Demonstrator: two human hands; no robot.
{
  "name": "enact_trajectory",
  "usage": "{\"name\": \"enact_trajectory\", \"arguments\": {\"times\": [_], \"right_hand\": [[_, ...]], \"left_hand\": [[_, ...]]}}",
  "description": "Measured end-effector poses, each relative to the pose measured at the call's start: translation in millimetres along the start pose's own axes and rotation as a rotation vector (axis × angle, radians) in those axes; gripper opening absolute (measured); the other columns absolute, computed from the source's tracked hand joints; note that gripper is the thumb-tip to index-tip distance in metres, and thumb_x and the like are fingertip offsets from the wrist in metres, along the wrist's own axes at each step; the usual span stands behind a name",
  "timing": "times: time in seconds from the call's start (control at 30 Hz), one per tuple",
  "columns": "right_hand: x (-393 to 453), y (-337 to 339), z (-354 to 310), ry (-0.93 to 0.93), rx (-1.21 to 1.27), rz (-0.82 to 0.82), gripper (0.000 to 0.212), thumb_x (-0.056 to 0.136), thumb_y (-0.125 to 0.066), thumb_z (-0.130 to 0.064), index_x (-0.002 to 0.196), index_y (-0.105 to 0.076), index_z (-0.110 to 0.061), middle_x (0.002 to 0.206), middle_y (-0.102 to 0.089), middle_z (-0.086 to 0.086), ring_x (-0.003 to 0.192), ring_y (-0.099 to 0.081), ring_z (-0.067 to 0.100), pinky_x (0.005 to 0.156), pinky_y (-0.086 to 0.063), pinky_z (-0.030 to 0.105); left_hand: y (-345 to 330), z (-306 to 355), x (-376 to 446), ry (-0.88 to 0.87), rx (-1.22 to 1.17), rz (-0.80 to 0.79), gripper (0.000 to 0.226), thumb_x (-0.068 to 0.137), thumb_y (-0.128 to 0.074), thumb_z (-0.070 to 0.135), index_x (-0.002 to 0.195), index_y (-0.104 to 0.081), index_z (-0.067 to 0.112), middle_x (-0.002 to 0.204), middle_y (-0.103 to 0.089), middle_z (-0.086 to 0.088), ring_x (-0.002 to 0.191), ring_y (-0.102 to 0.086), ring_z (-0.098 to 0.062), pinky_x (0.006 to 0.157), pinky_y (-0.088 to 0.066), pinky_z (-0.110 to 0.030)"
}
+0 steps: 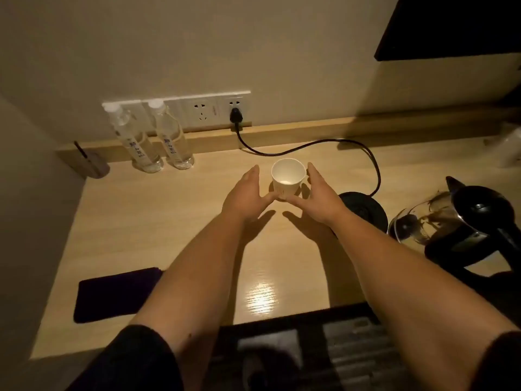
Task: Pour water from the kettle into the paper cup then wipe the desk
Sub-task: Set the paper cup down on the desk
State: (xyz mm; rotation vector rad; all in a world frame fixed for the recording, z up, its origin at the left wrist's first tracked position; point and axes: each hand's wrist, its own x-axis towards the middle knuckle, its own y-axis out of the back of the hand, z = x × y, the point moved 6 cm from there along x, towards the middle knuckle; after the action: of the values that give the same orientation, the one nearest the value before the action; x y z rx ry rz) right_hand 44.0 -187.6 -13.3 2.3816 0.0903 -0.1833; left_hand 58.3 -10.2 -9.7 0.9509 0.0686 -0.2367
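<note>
A white paper cup (288, 177) stands upright in the middle of the wooden desk (158, 221); its inside looks dry. My left hand (245, 194) and my right hand (317, 194) flank it with fingers straight, both thumbs touching its base. Neither hand is closed around it. A glass kettle (439, 224) with a black lid and handle sits at the right, off its round black base (363, 213). A dark cloth (115, 294) lies flat at the front left.
Two clear water bottles (135, 139) (172, 136) stand by the back wall under a socket strip (203, 111). A black cord (324, 143) runs from the plug to the base. A small holder (95, 165) sits at the far left.
</note>
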Motion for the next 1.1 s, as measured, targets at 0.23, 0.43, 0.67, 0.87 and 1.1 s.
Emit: {"name": "enact_trajectory", "arguments": {"times": [0.23,0.43,0.67,0.87,1.1], "right_hand": [[16,-7,-2,-0.014,0.235,-0.003,0.079,0.078,-0.075,-0.031,0.143,-0.029,-0.026,0.14,-0.044,-0.001,0.126,-0.043,0.02,0.089,-0.037,0.028],[-14,-2,-7,-0.006,0.26,-0.024,0.066,0.082,-0.073,-0.016,0.138,-0.038,-0.019,0.136,-0.05,0.003,0.123,-0.048,0.02,0.099,-0.044,0.04],[-89,-10,-7,0.07,0.274,-0.134,0.067,0.081,-0.074,-0.019,0.137,-0.038,-0.023,0.137,-0.049,0.0,0.121,-0.048,0.016,0.096,-0.042,0.031],[-138,-16,16,0.086,0.262,-0.193,0.068,0.078,-0.074,-0.02,0.136,-0.038,-0.022,0.134,-0.05,-0.001,0.12,-0.048,0.015,0.091,-0.04,0.026],[-142,-16,28,0.087,0.248,-0.177,0.072,0.077,-0.075,-0.021,0.137,-0.036,-0.022,0.134,-0.049,-0.001,0.117,-0.047,0.01,0.09,-0.037,0.024]], "left_hand": [[-16,7,16,-0.022,-0.328,0.03,0.066,0.091,-0.063,0.036,0.147,-0.032,0.024,0.147,-0.046,0.0,0.13,-0.045,-0.022,0.098,-0.039,-0.034],[-13,10,-24,0.008,-0.408,0.091,0.058,0.091,-0.065,0.026,0.143,-0.039,0.025,0.14,-0.052,0.001,0.126,-0.049,-0.018,0.093,-0.039,-0.028],[-32,14,-116,0.103,-0.487,0.173,0.058,0.09,-0.067,0.021,0.14,-0.038,0.022,0.139,-0.052,-0.001,0.126,-0.049,-0.018,0.098,-0.041,-0.032],[-60,23,-169,0.144,-0.475,0.197,0.061,0.087,-0.069,0.021,0.139,-0.038,0.019,0.139,-0.051,-0.002,0.126,-0.048,-0.019,0.099,-0.043,-0.036],[-74,26,-172,0.138,-0.485,0.205,0.064,0.086,-0.07,0.024,0.139,-0.035,0.02,0.141,-0.048,-0.001,0.128,-0.047,-0.018,0.099,-0.043,-0.037]]}}
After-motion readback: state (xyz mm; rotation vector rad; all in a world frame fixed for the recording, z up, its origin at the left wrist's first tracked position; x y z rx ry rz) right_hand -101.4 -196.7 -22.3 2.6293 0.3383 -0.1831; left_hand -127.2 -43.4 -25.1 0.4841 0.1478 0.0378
